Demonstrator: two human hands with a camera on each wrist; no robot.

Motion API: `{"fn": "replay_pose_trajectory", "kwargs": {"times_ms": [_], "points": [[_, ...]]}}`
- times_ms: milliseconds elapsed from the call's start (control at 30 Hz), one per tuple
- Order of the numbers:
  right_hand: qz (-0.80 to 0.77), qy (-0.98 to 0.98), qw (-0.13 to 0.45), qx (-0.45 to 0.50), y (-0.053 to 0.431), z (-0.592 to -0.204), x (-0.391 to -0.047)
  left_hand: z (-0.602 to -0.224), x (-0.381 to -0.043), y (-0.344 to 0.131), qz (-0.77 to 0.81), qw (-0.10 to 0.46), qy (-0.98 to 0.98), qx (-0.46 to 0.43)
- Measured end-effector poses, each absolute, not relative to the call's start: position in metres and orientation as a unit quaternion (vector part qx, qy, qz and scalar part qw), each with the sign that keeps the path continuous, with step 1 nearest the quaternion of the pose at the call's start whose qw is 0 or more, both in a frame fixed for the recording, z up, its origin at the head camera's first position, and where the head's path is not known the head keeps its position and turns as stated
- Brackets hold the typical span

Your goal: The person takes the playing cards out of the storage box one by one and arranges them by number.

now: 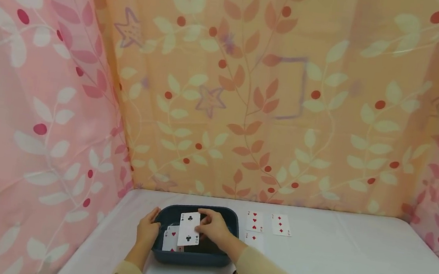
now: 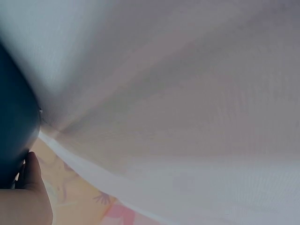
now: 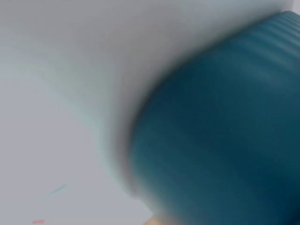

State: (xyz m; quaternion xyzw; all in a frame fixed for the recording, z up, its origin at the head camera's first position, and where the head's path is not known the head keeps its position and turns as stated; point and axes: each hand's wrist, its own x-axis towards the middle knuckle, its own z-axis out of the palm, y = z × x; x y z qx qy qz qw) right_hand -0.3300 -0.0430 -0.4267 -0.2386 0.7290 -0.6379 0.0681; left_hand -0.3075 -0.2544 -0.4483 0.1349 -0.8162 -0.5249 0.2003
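A dark blue tub (image 1: 191, 259) sits on the table, its wall (image 2: 14, 117) filling the left of the left wrist view. My left hand (image 1: 147, 231) holds the tub's left side, thumb at the rim and fingers along the outside. Over the tub, my right hand (image 1: 213, 229) pinches a two of clubs playing card (image 1: 188, 235) by its right edge, face up. Beneath it, other playing cards (image 1: 170, 239) lie in the tub, partly covered; a red heart shows on one. In the right wrist view the tub's wall (image 3: 225, 131) hides nearly all of that hand.
Right of the tub lie a three of hearts (image 1: 254, 221), a three of diamonds (image 1: 282, 225) and a diamond card (image 1: 253, 239) partly hidden by the right arm. A white cloth covers the table (image 1: 336, 263). Patterned curtains (image 1: 250, 90) hang behind and at both sides.
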Motion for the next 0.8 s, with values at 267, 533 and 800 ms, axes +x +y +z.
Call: {"fn": "replay_pose_trajectory", "kwargs": {"times_ms": [267, 533, 800], "points": [[-0.656, 0.720, 0.077, -0.214, -0.014, -0.423, -0.336, -0.448, -0.306, -0.256, -0.508, 0.197, -0.828, 0.134], [-0.653, 0.733, 0.080, -0.172, 0.008, -0.422, -0.336, -0.447, -0.306, -0.256, -0.517, 0.199, -0.822, 0.128], [-0.648, 0.744, 0.083, -0.138, 0.027, -0.419, -0.331, -0.447, -0.307, -0.255, -0.528, 0.188, -0.817, 0.137]]}}
